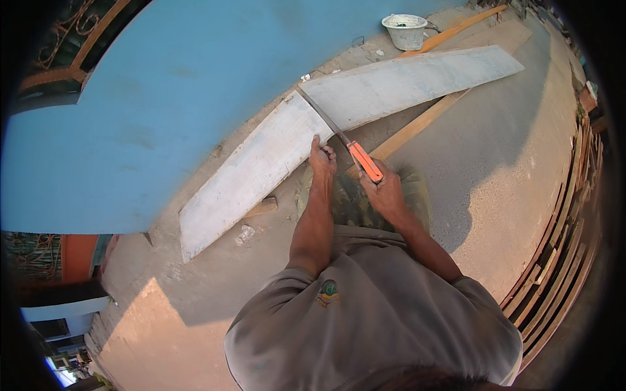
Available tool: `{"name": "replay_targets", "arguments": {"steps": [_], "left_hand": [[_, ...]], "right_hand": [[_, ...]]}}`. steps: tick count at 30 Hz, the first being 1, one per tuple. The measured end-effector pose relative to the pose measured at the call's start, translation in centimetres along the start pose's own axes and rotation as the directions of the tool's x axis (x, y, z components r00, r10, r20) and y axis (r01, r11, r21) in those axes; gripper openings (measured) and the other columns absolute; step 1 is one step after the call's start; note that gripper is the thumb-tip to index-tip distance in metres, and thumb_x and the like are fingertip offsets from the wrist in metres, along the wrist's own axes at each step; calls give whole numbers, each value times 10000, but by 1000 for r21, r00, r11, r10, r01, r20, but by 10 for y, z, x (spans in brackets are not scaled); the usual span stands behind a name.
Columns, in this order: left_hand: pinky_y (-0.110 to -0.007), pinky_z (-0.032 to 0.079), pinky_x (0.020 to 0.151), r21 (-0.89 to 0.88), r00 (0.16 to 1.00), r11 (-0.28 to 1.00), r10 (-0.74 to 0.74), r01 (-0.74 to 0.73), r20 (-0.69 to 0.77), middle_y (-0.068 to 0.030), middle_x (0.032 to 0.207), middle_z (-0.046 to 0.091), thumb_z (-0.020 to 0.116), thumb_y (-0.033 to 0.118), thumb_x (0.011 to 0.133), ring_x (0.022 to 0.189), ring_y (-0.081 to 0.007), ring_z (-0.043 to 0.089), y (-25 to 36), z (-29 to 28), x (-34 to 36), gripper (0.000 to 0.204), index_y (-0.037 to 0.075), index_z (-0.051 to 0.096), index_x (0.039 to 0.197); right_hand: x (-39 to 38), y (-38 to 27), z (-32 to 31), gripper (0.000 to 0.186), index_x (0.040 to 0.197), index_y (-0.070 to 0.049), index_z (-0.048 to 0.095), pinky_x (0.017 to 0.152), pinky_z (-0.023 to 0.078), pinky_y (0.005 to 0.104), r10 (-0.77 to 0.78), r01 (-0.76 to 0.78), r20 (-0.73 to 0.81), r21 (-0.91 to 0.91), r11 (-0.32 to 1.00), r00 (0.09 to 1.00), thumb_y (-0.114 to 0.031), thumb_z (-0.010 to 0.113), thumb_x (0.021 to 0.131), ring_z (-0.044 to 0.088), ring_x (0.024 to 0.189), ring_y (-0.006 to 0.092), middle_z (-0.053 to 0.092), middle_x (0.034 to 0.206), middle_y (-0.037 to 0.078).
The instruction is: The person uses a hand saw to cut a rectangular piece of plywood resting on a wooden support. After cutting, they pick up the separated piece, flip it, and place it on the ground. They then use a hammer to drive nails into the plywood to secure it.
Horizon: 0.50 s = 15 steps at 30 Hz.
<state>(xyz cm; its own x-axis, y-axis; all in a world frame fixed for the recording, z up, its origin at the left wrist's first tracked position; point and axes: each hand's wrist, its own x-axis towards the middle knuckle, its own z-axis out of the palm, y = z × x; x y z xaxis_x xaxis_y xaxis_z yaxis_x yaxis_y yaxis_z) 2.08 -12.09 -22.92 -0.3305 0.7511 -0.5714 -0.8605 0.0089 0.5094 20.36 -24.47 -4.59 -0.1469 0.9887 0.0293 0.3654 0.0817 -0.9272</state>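
Observation:
My right hand [383, 194] is wrapped round the orange handle of a handsaw [362, 158]. The saw's narrow dark blade slants away to the upper left, across the full width of a long whitish board. My left hand [323, 156] grips the near edge of the board's left length [248, 173], thumb on top and fingers curled at the edge, just left of the blade. Beyond the blade, the right length [417, 81] runs off to the upper right at a different angle. Whether the two lengths are still joined under the blade I cannot tell.
A brown timber strip [417, 124] lies beneath the board, and a small wood block [262, 207] sits under its left part. Behind stand a blue wall [195, 85] and a white bucket [405, 34]. Several stacked planks [554, 267] line the right side. Crumpled plastic [245, 234] lies nearby.

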Motion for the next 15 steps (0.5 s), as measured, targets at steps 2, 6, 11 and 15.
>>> {"name": "replay_targets", "arguments": {"steps": [2,6,11,15], "left_hand": [[-249,298,435,-27,1000,1000,-2,2,1,-1,608,413,660,396,895,512,-129,434,0,-9,-5,401,33,490,898],[-252,303,418,-19,997,998,59,-60,-44,1,601,431,682,369,888,491,-131,436,1,-8,-13,374,38,524,816],[-255,306,415,-88,1000,996,1,2,31,8,596,443,685,360,892,496,-118,437,0,-7,-15,355,47,534,817],[-253,307,412,-44,997,997,65,-67,-45,8,595,446,676,362,896,490,-113,429,18,10,-9,349,51,536,817]], "right_hand": [[-35,10,3,284,1134,14,610,662,503,349,-46,47,-46,24,999,998,-122,620,885,592,658,226,627,775,185],[-28,13,11,302,1137,13,593,677,511,395,-23,25,-43,63,998,999,-148,627,884,683,732,275,640,802,225],[33,27,44,419,1279,-3,539,689,526,387,-139,137,-12,-97,986,990,-109,637,885,706,830,314,660,877,246],[-41,30,16,398,1264,-15,556,706,531,399,-243,242,-104,-17,970,964,-94,635,882,704,839,332,646,896,254]]}}
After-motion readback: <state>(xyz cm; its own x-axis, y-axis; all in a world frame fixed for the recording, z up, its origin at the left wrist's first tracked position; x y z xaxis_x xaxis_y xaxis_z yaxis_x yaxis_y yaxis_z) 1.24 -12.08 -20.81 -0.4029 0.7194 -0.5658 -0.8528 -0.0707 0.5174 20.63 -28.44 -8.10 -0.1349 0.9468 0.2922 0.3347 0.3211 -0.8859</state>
